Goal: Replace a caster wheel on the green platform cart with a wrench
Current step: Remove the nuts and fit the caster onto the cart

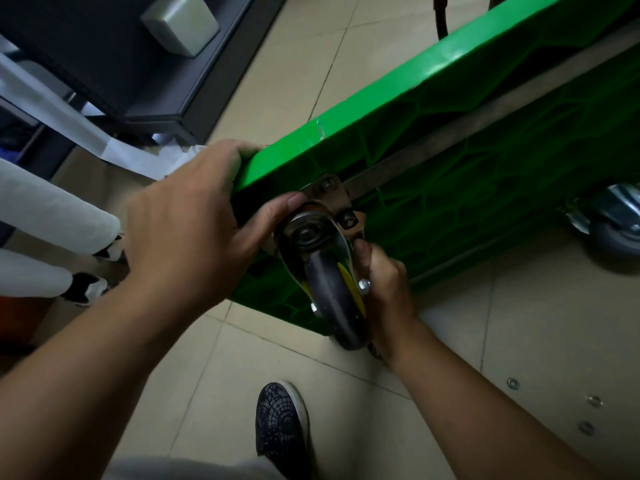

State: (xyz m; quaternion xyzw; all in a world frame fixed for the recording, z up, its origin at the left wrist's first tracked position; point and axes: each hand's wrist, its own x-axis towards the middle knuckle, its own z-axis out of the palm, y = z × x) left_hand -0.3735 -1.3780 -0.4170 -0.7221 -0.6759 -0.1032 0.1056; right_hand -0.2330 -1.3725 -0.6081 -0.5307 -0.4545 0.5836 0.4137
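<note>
Beige tiled floor (242, 358) with dark grout lines. Resting on it: green platform cart (450, 133) tipped up on its edge, tan board (536, 323) bearing three small washers (513, 383), patterned dark shoe (281, 427), dark cabinet (138, 64).

I see my left hand (194, 220) gripping the corner of the tipped green platform cart (433, 140), thumb lying beside the mounting plate (329, 190); the caster wheel (337, 299) sits between both hands; my right hand (384, 282) is curled tight just right of the wheel; whether it holds anything I cannot tell; a second caster (613, 230) lies well right of that hand.
</note>
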